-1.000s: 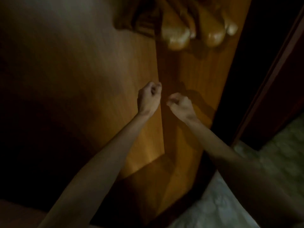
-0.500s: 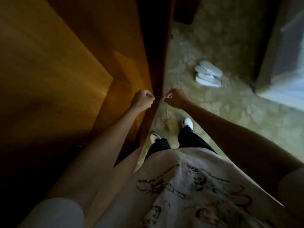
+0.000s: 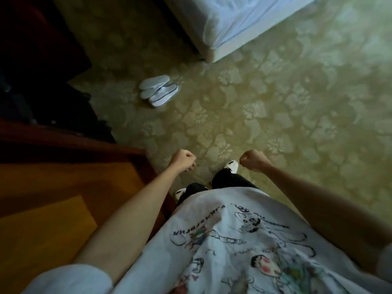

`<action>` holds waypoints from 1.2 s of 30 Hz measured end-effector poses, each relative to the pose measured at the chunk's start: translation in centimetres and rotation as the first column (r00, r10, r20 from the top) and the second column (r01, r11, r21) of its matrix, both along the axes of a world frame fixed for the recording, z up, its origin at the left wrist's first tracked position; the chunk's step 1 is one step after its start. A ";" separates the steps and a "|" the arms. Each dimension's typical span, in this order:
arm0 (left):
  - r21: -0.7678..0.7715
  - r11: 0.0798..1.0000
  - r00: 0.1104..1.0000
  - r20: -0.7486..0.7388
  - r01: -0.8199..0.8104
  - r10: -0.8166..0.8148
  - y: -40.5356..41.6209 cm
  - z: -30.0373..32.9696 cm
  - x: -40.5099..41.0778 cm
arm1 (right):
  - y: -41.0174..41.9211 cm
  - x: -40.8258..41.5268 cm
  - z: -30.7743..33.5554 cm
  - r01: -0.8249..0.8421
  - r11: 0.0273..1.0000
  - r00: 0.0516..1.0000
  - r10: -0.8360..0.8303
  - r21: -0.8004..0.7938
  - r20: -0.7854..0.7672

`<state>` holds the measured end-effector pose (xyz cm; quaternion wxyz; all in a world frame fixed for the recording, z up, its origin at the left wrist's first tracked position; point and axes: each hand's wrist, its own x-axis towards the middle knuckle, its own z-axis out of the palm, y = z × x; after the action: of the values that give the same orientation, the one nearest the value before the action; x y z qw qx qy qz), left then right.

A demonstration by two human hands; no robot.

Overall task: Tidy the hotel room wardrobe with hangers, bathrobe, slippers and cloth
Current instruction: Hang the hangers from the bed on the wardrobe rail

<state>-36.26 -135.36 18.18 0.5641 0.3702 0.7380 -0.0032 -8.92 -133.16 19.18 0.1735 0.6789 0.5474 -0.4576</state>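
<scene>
A pair of white slippers (image 3: 159, 90) lies stacked on the patterned carpet, well ahead of me and a little left. My left hand (image 3: 183, 160) is a fist over the carpet just past the wardrobe's edge, holding nothing. My right hand (image 3: 252, 160) is also a fist, level with the left and about a hand's width to its right, empty too. The wooden wardrobe (image 3: 53, 187) fills the lower left. No hangers, bathrobe or cloth are in view.
A bed with white sheets (image 3: 229, 24) stands at the top right, its corner near the slippers. A dark opening with dark items (image 3: 42, 92) lies at the left. My own feet in white shoes (image 3: 232, 165) stand on the carpet (image 3: 297, 113) below my hands.
My view has swung from the wardrobe interior and its hangers down and right to the floor. Both fists stayed curled and moved clear of the wardrobe. The slippers and bed came into view.
</scene>
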 end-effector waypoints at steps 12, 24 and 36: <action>0.033 0.953 0.953 0.012 0.302 -0.303 16.4 -1.4 19.7 | 1.6 21.1 -1.6 0.515 0.857 0.857 -0.513 0.028 -0.054; -0.087 0.951 0.949 -0.082 0.298 -0.305 32.3 -4.1 30.1 | 28.1 30.2 -0.1 0.482 0.857 0.857 -0.418 0.183 -0.301; 0.016 0.875 0.873 0.061 0.485 -0.485 59.1 0.9 56.8 | 43.0 56.8 1.0 0.632 0.763 0.774 -0.629 0.137 -0.072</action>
<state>20.56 -76.22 19.12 0.5681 0.5433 0.6037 -0.1326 47.87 -90.16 20.21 -0.0489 0.8294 0.3229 -0.4532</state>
